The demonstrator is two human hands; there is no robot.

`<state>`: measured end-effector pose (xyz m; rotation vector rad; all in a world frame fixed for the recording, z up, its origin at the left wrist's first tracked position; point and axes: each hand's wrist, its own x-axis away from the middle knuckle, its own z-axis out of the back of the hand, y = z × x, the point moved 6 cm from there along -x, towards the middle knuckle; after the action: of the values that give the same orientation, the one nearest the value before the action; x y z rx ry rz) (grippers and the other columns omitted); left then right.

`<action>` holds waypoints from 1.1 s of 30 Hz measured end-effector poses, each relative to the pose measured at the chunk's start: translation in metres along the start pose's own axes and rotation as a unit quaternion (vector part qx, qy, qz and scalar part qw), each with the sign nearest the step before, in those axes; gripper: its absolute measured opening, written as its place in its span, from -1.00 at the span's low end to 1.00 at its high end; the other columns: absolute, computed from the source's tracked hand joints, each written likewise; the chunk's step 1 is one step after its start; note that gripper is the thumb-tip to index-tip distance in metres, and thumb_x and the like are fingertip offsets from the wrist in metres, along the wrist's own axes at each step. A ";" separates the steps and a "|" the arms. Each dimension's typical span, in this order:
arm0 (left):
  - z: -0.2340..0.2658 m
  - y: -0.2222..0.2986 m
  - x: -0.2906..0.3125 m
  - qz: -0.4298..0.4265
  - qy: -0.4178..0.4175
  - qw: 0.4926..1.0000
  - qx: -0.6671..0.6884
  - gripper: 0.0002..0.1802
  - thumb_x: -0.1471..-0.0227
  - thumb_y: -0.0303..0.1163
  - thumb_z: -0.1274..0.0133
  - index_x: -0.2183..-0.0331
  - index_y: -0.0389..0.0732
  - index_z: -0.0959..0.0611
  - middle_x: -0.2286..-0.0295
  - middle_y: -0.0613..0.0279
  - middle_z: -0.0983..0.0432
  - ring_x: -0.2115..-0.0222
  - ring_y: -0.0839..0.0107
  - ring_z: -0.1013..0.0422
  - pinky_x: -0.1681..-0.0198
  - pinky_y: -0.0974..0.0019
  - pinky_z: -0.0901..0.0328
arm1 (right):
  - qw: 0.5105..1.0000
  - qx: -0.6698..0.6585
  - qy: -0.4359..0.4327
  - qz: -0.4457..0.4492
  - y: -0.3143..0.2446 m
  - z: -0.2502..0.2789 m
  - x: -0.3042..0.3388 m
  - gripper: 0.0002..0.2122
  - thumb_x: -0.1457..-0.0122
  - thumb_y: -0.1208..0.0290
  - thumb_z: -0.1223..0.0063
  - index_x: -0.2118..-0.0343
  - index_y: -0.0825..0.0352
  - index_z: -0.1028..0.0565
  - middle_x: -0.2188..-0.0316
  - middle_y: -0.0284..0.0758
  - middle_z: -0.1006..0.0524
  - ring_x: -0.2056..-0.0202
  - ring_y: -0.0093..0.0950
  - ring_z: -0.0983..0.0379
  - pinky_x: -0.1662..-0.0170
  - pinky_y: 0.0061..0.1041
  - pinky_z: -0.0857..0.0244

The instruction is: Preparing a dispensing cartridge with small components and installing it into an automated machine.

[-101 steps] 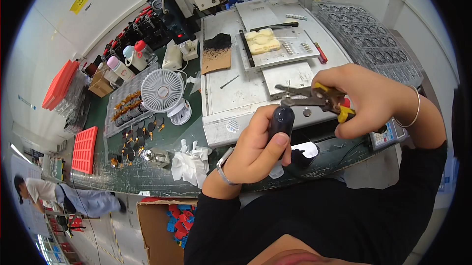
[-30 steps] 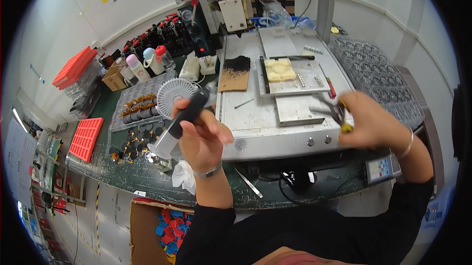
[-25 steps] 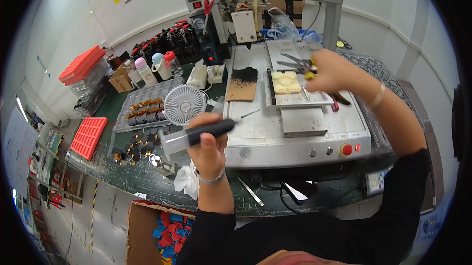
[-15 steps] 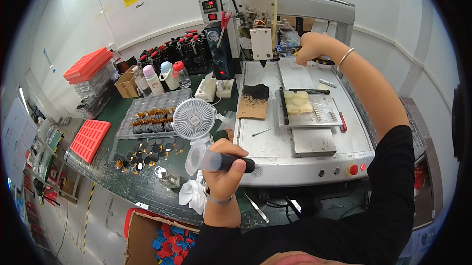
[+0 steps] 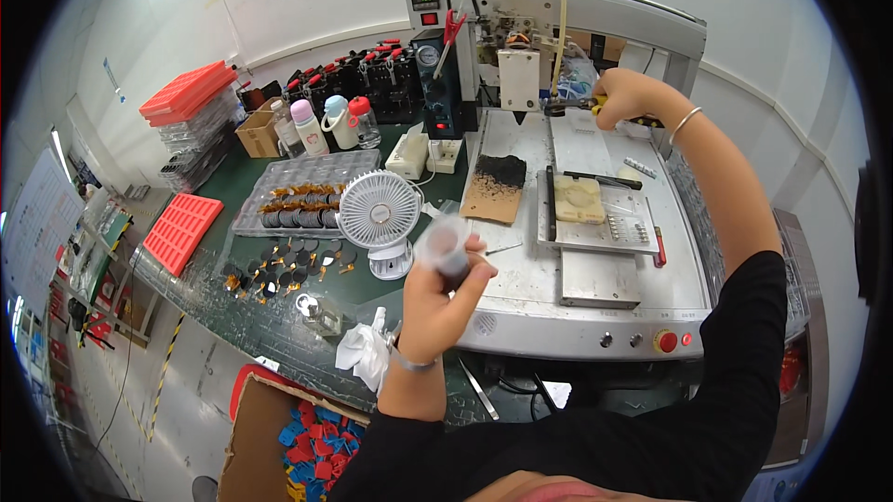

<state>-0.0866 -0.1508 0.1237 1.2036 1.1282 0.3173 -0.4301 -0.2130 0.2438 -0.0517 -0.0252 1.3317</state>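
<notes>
My left hand [image 5: 435, 311] is closed round a translucent dispensing syringe barrel [image 5: 443, 243] with dark contents. Motion blurs the barrel, and its wide flanged end points up. It is held in front of the machine bed, beside a white fan [image 5: 379, 211]. At the far end of my stretched arm, my right hand [image 5: 634, 98] grips pliers with yellow-and-black handles [image 5: 579, 106]. Their jaws are at the lower end of a yellowish hose [image 5: 559, 27], just right of the dispensing head [image 5: 519, 80]; whether they clamp it I cannot tell.
On the machine bed [image 5: 507, 265] sit a fixture with a yellowish block [image 5: 579, 200] and a blackened cardboard piece [image 5: 494, 188]. Small round parts [image 5: 296, 265], a clear tray [image 5: 279, 172], bottles [image 5: 307, 125] and crumpled tissue [image 5: 366, 353] cover the green bench. A carton [image 5: 251, 437] stands below.
My left hand has turned the syringe from lying sideways to standing with its flange up. The pliers' jaws have come to the hose's lower end. The whole view has shifted slightly.
</notes>
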 end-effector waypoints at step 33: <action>-0.112 0.026 -0.189 0.094 -0.336 0.927 0.135 -0.73 -0.13 -0.23 0.01 0.36 -0.21 -0.33 0.67 0.40 -0.23 0.81 0.64 -0.15 0.82 0.50 -0.08 | 0.972 -0.206 -0.012 0.112 -0.026 0.057 0.090 -0.73 0.34 0.46 0.03 0.47 0.38 -0.29 0.59 -0.38 -0.29 0.54 -0.55 -0.17 0.49 -0.55 -0.12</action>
<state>-0.2557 -0.2128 0.2514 1.5129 0.4639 -0.1189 -0.3866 -0.1299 0.3012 -0.4008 -0.3265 1.5352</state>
